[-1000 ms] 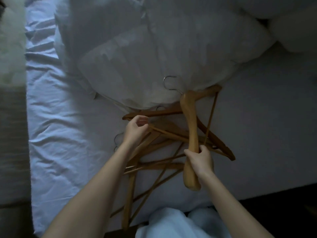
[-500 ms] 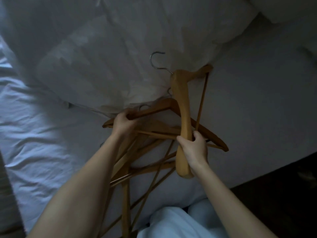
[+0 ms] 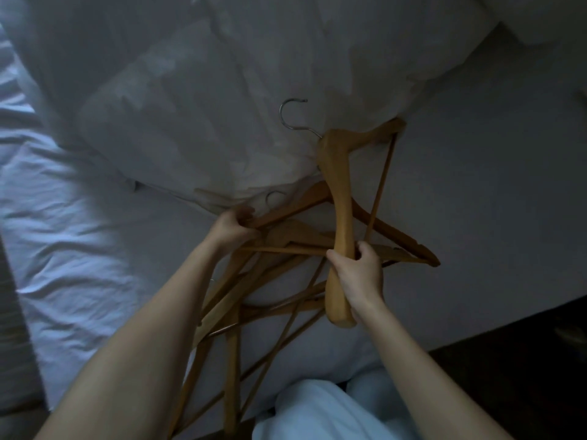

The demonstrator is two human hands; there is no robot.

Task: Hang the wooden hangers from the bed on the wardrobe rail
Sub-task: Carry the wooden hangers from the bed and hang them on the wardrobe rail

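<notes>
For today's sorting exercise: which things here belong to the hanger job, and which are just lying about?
Job:
top hanger in right hand
hanger pile under left hand

Lying about:
duvet
bed sheet

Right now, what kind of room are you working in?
Most likely a bedroom: a bed with a rumpled white sheet, a bulky white duvet, and a pile of wooden hangers that both hands are gathering.
</notes>
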